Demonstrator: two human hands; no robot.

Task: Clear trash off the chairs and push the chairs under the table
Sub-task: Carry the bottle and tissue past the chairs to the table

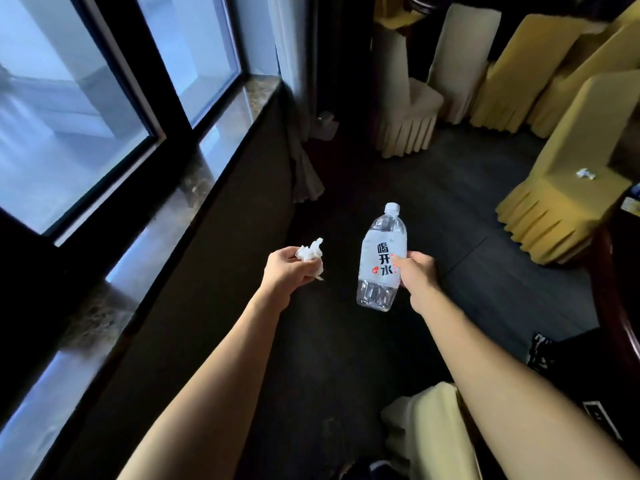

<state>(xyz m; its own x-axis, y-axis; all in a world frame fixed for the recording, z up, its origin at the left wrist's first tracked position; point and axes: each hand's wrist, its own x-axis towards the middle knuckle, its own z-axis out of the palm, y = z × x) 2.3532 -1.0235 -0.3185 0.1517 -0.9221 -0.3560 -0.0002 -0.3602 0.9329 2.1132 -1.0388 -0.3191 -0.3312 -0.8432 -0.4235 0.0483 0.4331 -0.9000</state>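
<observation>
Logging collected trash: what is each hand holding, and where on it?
The left hand grips a crumpled tissue around its lower part; the right hand holds a clear water bottle at its labelled middle.

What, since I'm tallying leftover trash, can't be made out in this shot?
Head view:
Table: only a dark curved rim shows; the right frame edge cuts it off.
White scrap on the yellow chair: too small to identify.
Pale thing by the curtain: too dim to identify.
Tissue: partly hidden by the left hand.
Bottle in the right hand: fill level unclear.
</observation>
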